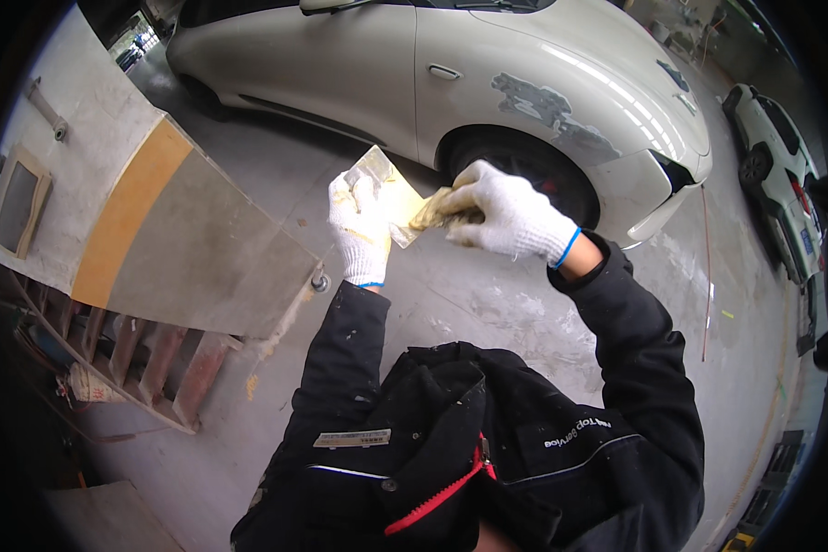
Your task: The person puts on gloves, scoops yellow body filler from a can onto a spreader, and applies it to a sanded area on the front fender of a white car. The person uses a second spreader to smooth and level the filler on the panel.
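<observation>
Plate [399, 199], thin and yellow-smeared, sits near twelve o'clock, grasped by the left hand [359, 219]; the right hand [506, 213] pinches a stained wad [431, 211] at its edge, seemingly wiping. Another stroke would call for a steady plate.

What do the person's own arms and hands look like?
The left hand and right hand wear white knitted fabric gloves with yellowish stains and thin blue cuff edges. Long black fabric sleeves cover the arms.
</observation>
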### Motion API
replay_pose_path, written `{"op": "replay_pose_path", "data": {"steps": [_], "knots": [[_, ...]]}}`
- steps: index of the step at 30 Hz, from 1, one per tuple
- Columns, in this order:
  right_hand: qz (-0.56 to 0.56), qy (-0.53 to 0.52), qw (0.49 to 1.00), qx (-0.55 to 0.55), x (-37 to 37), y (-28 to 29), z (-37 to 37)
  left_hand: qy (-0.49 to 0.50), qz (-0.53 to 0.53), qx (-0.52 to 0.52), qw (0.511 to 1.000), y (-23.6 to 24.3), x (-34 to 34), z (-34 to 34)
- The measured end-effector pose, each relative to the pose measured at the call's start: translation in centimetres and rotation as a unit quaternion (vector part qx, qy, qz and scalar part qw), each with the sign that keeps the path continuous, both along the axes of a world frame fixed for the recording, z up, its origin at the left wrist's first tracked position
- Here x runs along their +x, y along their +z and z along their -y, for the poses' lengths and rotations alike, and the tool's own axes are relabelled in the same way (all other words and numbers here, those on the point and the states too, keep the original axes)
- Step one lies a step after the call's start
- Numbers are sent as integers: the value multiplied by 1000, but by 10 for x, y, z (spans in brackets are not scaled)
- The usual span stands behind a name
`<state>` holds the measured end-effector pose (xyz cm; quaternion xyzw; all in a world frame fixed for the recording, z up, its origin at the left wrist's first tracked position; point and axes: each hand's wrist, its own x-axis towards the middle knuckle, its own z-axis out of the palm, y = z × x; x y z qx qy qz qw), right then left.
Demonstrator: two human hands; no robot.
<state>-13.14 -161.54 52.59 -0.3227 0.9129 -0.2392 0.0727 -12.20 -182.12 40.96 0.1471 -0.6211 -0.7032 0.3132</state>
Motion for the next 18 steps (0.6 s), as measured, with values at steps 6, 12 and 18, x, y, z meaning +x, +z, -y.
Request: {"op": "replay_pose_path", "data": {"steps": [6,12,18], "knots": [[142,-49,963,-225,-9,-34,-7,-19,-99,118,988,6,-4,1],[447,-52,685,-574,-1,-59,-18,70,-91,143,983,40,1,15],[612,-1,418,-672,-3,-67,7,71,-194,16,978,46,-5,-16]]}}
